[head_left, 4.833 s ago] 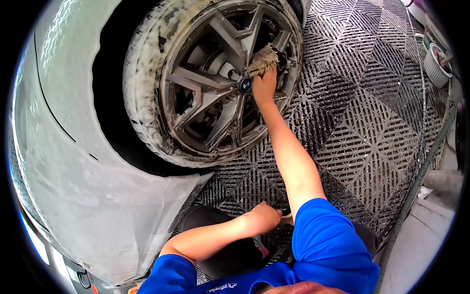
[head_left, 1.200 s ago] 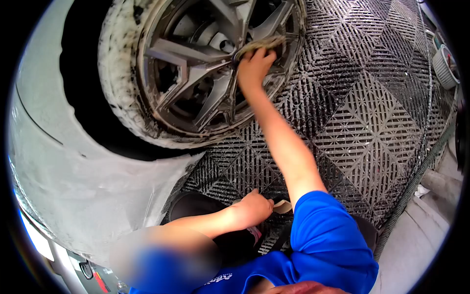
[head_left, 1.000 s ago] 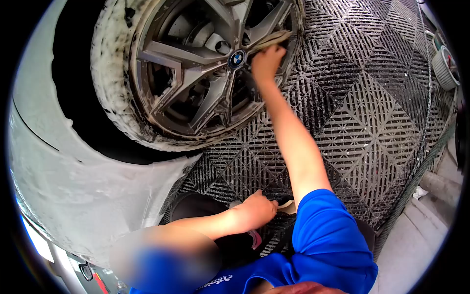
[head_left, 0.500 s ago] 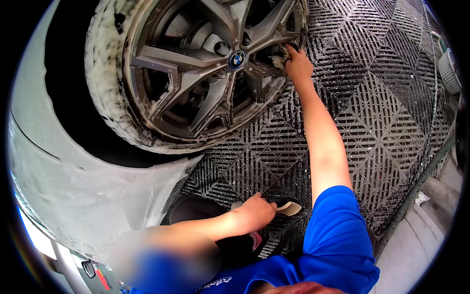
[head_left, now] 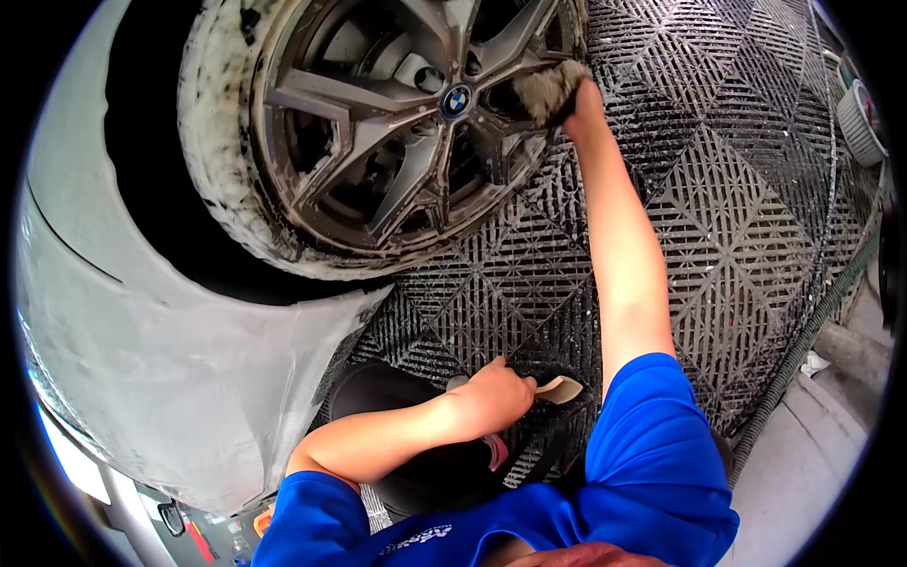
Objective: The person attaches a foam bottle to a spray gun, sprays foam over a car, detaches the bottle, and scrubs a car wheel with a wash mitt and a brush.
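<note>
My right hand (head_left: 584,110) grips a wet, shaggy tan cloth or mitt (head_left: 550,93) against the right side of the grey spoked wheel (head_left: 416,180). A round blue-and-white badge (head_left: 456,101) marks the wheel's hub. White foam coats the tyre (head_left: 215,142). Low in the middle, above my knee, my left hand (head_left: 499,393) is closed round the handle of a tool, whose pale, flat, curved end (head_left: 559,389) sticks out to the right. The tool's other end is mostly hidden by the hand.
The car's light grey body panel (head_left: 189,378) fills the left side. Dark slatted mats (head_left: 727,255) cover the floor. At the upper right stands a white ribbed bucket (head_left: 858,128). A ribbed hose (head_left: 789,359) runs along the mats' right edge.
My right hand has moved with the cloth from beside the hub to the wheel's right edge, and more of the cloth now shows. The left hand has stayed low, still round the handle.
</note>
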`<control>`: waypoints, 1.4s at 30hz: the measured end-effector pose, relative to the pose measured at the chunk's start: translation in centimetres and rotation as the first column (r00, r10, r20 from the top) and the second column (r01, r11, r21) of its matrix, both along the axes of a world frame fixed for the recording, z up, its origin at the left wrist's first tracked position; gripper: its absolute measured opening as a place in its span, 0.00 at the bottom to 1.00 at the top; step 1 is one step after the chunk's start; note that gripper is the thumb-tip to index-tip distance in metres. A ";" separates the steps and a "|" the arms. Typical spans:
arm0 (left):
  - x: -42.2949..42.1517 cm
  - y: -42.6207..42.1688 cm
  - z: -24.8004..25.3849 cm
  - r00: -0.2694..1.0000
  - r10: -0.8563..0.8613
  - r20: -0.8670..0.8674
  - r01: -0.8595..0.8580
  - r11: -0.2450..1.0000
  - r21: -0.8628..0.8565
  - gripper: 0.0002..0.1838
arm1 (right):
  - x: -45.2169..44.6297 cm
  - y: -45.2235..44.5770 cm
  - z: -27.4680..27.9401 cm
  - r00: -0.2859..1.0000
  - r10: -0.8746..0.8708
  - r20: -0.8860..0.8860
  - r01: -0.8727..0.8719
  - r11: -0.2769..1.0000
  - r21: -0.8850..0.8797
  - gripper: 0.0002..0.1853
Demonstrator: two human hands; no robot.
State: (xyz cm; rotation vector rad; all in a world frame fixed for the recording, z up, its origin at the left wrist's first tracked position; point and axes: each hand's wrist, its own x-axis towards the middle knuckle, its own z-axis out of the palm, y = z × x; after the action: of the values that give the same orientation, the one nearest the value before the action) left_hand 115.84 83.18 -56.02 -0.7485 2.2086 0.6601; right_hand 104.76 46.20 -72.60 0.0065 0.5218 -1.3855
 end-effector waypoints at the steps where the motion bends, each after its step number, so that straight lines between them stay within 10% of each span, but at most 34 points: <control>1: 0.3 0.1 0.0 1.000 0.008 -0.014 -0.008 1.000 -0.004 0.08 | 0.4 -0.5 2.4 0.990 -0.041 -0.136 0.048 0.998 0.045 0.15; 7: 0.8 0.3 -0.4 1.000 -0.008 -0.002 0.008 1.000 -0.014 0.07 | 4.2 4.1 9.3 0.902 0.001 -0.432 -0.019 0.999 -0.038 0.14; 15: -0.4 -0.6 -0.2 0.999 0.025 -0.033 -0.025 1.000 -0.015 0.07 | 5.5 8.2 0.1 0.507 -0.137 -0.851 -0.242 0.925 -0.293 0.18; 19: -0.4 -0.4 -0.6 1.000 -0.014 -0.023 0.014 1.000 -0.002 0.06 | 1.8 8.0 -3.6 -0.204 0.092 -0.975 -0.251 0.957 0.143 0.21; 25: -0.5 -1.0 -0.1 1.000 -0.009 0.016 0.009 1.000 0.027 0.06 | -0.2 3.9 -2.9 -0.314 -0.308 -0.898 -0.168 0.949 -0.267 0.23; 28: -0.2 -0.9 -0.4 1.000 -0.004 0.006 0.004 1.000 0.002 0.07 | 0.2 3.2 -1.9 -0.527 -0.201 -0.826 -0.304 0.952 -0.038 0.25; 42: 1.1 -0.5 -0.3 1.000 0.021 0.010 -0.021 0.999 -0.039 0.07 | 2.0 3.5 -4.2 -0.596 -0.209 -0.775 -0.359 0.933 0.024 0.27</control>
State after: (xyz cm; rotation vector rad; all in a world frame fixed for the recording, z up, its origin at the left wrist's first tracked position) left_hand 116.94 82.72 -56.36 -0.7940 2.2122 0.6239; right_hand 106.78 49.71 -76.82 -2.0020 1.8771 -0.6876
